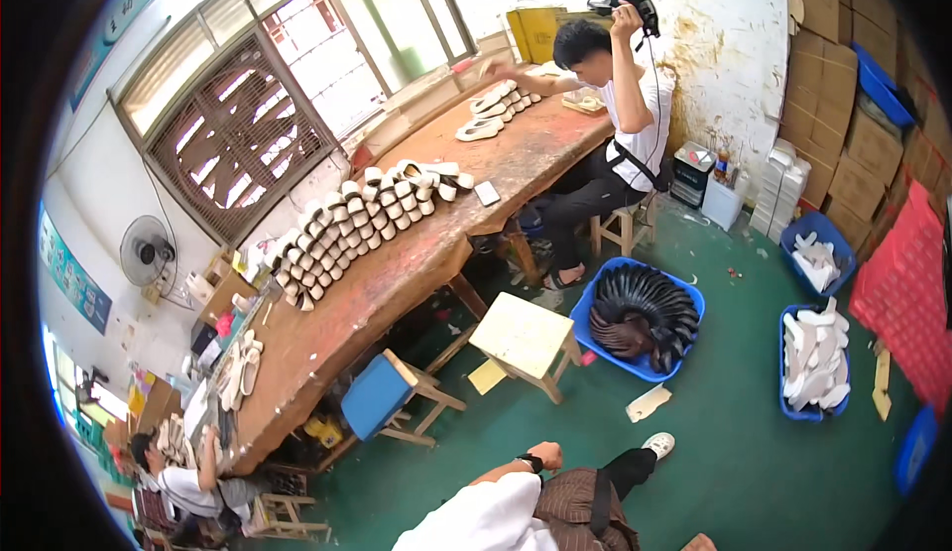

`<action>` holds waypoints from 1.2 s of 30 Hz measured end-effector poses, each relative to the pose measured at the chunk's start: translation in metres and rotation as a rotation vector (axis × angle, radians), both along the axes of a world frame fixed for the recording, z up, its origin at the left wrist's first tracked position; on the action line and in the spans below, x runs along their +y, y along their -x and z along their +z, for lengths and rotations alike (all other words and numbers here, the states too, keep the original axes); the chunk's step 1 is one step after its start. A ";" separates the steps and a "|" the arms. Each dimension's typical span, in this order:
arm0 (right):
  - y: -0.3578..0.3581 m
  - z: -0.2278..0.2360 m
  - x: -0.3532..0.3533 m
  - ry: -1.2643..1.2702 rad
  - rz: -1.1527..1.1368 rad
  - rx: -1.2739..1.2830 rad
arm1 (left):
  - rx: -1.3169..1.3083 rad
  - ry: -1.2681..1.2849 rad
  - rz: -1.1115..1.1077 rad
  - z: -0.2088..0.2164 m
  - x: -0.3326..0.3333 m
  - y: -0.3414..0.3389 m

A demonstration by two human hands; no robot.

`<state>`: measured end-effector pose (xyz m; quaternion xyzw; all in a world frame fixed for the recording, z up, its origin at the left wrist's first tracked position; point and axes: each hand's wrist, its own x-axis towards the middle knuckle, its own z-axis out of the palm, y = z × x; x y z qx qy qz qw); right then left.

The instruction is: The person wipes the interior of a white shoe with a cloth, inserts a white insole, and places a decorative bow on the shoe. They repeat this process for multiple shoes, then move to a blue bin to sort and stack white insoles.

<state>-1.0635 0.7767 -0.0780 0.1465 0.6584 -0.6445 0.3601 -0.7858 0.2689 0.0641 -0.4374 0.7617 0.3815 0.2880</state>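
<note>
My left hand [545,455], with a dark watch at the wrist, is in front of my body at the bottom middle. Its fingers look curled in, and I see nothing in them. Only a bit of my right hand [700,543] shows at the lower edge, its fingers hidden. Ahead of my left hand stand a pale-topped stool [521,331] and a blue tub [696,325] heaped with black and brown shoe pieces. A pale flat scrap [650,403] lies on the floor, between my white shoe [658,444] and the tub.
A long workbench [347,323] carries rows of stacked pale shoes [357,219]. One person [615,95] sits at its far end, arm raised with a black device; another [188,487] sits lower left. A blue stool [379,395], tubs of white pieces [815,361] and cartons [818,105] stand around.
</note>
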 end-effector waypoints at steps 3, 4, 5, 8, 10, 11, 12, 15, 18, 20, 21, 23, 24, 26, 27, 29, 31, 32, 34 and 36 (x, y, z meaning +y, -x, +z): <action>0.029 0.055 -0.039 -0.266 0.198 -0.093 | -0.036 -0.103 0.062 -0.034 0.006 -0.029; 0.043 0.069 -0.046 -0.272 0.206 -0.096 | -0.063 -0.092 0.051 -0.045 -0.002 -0.022; 0.071 0.053 -0.043 -0.230 0.176 -0.087 | -0.059 -0.050 -0.022 -0.049 -0.019 0.007; 0.122 0.057 -0.051 -0.209 0.121 -0.084 | -0.080 -0.200 0.245 -0.032 -0.044 0.075; 0.161 0.041 -0.006 -0.266 -0.089 -0.211 | -0.103 -0.281 0.177 -0.036 -0.055 0.143; 0.157 0.030 0.001 -0.268 -0.114 0.137 | -0.111 -0.262 0.155 -0.033 -0.060 0.179; 0.170 0.062 -0.032 -0.480 0.090 0.193 | -0.098 -0.229 0.196 -0.038 -0.076 0.165; 0.176 0.092 -0.027 -0.631 -0.022 0.210 | 0.073 -0.186 0.086 -0.047 -0.100 0.243; 0.190 0.122 -0.038 -0.629 -0.112 -0.040 | 0.233 -0.088 -0.036 -0.052 -0.129 0.325; 0.201 0.127 -0.036 -0.563 -0.249 -0.232 | 0.286 -0.032 -0.121 -0.057 -0.135 0.381; 0.209 0.128 -0.033 -0.558 -0.244 -0.275 | 0.298 -0.005 -0.176 -0.057 -0.135 0.407; 0.218 0.117 -0.024 -0.539 -0.226 -0.357 | 0.324 0.059 -0.277 -0.058 -0.135 0.456; 0.230 0.110 -0.023 -0.529 -0.273 -0.424 | 0.301 0.035 -0.235 -0.059 -0.134 0.477; 0.264 0.094 -0.023 -0.499 -0.355 -0.447 | 0.313 0.022 -0.283 -0.062 -0.129 0.513; 0.283 0.086 -0.022 -0.485 -0.397 -0.459 | 0.320 0.015 -0.307 -0.064 -0.127 0.532; 0.326 0.059 -0.011 -0.582 -0.220 -0.355 | 0.225 -0.057 -0.309 -0.082 -0.126 0.557; 0.374 0.030 -0.008 -0.662 -0.060 -0.242 | 0.169 -0.167 -0.271 -0.108 -0.133 0.582; 0.409 0.032 -0.013 -0.670 -0.039 -0.174 | 0.144 -0.290 -0.175 -0.101 -0.126 0.608; 0.496 0.057 -0.039 -0.693 0.017 -0.052 | 0.136 -0.231 -0.230 -0.092 -0.135 0.647; 0.563 0.064 -0.050 -0.749 0.037 0.026 | 0.139 -0.199 -0.187 -0.080 -0.131 0.705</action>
